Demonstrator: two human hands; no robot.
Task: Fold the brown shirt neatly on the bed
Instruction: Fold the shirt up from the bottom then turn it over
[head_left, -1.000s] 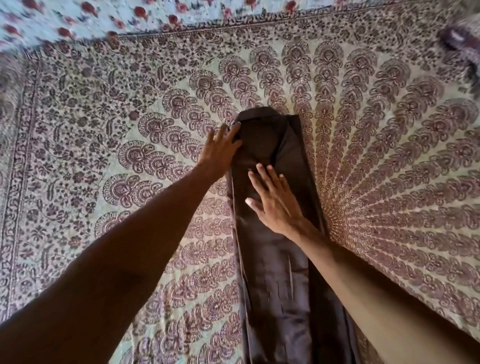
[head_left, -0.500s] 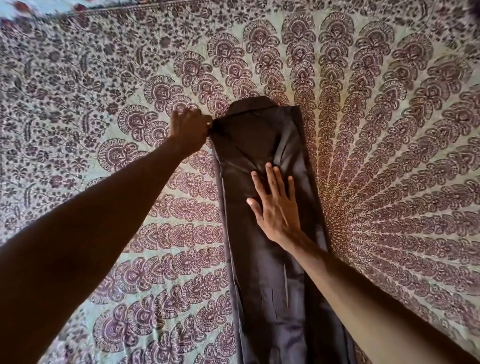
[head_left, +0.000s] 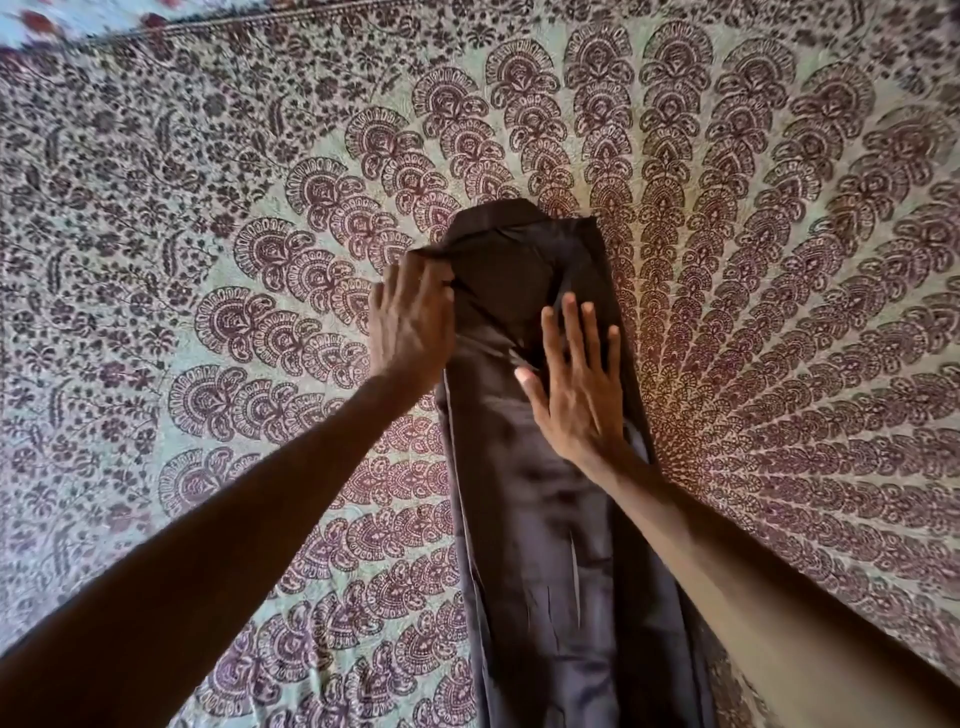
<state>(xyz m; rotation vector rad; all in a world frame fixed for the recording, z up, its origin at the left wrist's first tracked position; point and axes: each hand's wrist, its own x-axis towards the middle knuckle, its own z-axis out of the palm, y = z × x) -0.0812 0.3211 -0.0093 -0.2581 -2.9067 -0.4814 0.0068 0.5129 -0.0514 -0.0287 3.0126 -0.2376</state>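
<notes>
Here, the patterned bed (head_left: 208, 260) carries the brown shirt (head_left: 545, 519), folded to a narrow strip. The right hand (head_left: 576, 384) pins it with straight fingers (head_left: 571, 332); the left hand (head_left: 410, 322) pinches the collar-end corner, apparently starting the crosswise fold, which needs aligned edges.

left hand (head_left: 410, 322) carrying shirt (head_left: 545, 519) corner inward, seemingly lifted, right hand (head_left: 576, 384) higher

Bare left hand (head_left: 410, 322), bare right hand (head_left: 576, 395), bare forearms (head_left: 234, 519)

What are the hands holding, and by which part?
The left hand grips the brown shirt by its far left corner, beside the collar; the right hand only presses flat on it.
</notes>
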